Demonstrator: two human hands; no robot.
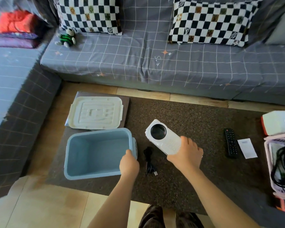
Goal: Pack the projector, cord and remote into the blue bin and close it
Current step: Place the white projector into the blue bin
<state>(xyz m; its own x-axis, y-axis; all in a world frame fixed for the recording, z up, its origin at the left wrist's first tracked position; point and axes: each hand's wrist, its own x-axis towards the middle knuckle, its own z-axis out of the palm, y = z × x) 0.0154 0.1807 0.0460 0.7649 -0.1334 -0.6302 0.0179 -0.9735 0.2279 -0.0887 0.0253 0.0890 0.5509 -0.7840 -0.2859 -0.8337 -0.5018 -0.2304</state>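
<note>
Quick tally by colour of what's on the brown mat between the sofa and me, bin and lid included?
Blue: 1, the bin
White: 3, lid, projector, paper slip
Black: 2, cord, remote
Total: 6

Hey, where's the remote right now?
In the head view, the remote lies on the dark mat, right of the projector, with a white paper slip just to its right.

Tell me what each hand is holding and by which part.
The right hand grips the projector by its rear end, opposite the lens. The left hand holds the bin by its right rim.
</note>
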